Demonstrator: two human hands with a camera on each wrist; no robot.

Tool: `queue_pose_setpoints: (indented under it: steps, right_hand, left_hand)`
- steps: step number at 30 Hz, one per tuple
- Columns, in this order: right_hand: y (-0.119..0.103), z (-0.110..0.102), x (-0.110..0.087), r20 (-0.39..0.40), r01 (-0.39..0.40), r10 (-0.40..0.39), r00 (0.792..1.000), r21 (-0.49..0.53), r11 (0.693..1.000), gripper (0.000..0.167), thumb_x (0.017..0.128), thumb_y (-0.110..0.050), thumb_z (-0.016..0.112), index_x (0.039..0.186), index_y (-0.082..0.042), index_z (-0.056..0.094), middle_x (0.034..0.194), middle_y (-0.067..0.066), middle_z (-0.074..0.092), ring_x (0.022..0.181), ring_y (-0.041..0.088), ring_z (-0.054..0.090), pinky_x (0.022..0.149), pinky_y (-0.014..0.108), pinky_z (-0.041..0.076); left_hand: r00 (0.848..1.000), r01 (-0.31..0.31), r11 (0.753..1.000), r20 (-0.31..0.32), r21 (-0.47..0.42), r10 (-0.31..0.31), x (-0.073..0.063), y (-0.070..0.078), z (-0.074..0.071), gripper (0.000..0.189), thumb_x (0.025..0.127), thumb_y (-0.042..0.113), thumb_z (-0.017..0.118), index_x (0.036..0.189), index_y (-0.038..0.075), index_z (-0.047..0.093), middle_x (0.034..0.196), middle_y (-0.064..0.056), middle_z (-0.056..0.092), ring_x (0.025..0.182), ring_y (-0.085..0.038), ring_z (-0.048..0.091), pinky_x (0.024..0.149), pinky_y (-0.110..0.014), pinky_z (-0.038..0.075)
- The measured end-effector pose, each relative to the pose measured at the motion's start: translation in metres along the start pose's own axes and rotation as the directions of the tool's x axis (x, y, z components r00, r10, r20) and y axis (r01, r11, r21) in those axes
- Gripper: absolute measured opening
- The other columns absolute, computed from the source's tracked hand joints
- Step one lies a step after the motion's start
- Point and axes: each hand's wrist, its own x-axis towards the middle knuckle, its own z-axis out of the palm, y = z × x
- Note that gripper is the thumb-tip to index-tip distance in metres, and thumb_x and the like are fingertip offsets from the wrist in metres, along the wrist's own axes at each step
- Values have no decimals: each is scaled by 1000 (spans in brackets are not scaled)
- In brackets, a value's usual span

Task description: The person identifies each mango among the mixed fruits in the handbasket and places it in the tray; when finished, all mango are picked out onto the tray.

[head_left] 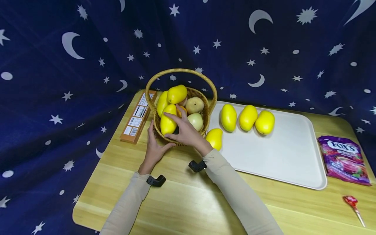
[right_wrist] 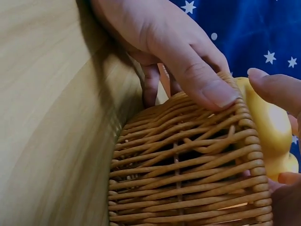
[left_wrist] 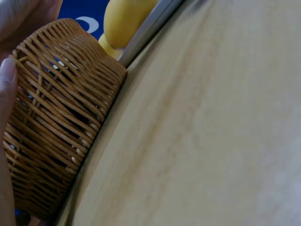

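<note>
A wicker basket (head_left: pixel 206 116) with a tall handle holds several fruits. My left hand (head_left: pixel 154 148) grips its near left side, the thumb pressing the woven wall (right_wrist: pixel 188 165) in the right wrist view. Inside the basket, my right hand (head_left: pixel 188 130) holds a yellow mango (head_left: pixel 168 121) between thumb and fingers. Behind that one lie two other mangoes, the upper (head_left: pixel 177 94) resting against the left one (head_left: pixel 161 103). A round beige fruit (head_left: pixel 195 105), a pale green fruit (head_left: pixel 195 120) and part of an orange fruit (head_left: pixel 180 111) also sit there. The right hand hides some contents.
Right of the basket lies a white tray (head_left: pixel 273 160) with three mangoes (head_left: pixel 248 118) near its back. Another mango (head_left: pixel 215 138) is at its left edge. An orange-brown box (head_left: pixel 138 119) lies left; a purple candy bag (head_left: pixel 344 160) and red lollipop (head_left: pixel 351 200) lie right.
</note>
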Motion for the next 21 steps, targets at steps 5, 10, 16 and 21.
queue_pose_setpoints:
  steps: [5,10,16,21]
  right_hand:
    - [0,-1,-3,-69,34,-34,997,-9,999,76,77,-30,85,143,-17,50,158,24,11,143,41,28,103,52,44]
    - [-1,-9,-13,-96,33,-33,995,2,999,78,74,-30,87,141,-18,51,158,22,15,139,38,37,100,49,47]
    - [6,-18,-27,-89,20,-19,996,8,1000,76,75,-29,87,141,-20,51,158,20,17,126,31,49,90,38,54]
    - [13,-24,-40,-127,53,-49,991,27,998,77,72,-28,89,140,-19,53,157,18,19,107,27,59,81,38,56]
  left_hand:
    - [1000,-25,1000,-1,12,26,0,3,-2,119,72,5,86,156,1,1,156,-24,16,135,-39,35,98,-53,42]
    - [997,-76,997,-7,21,76,1,6,-4,117,73,7,86,154,-4,2,153,-29,18,134,-42,35,95,-53,43]
    - [998,-56,998,-9,19,57,1,5,-3,118,73,9,86,154,-3,2,155,-27,17,135,-37,35,95,-48,42]
    - [998,-58,998,-10,5,58,0,3,-1,119,72,5,87,155,-2,2,156,-27,16,137,-37,33,98,-49,41]
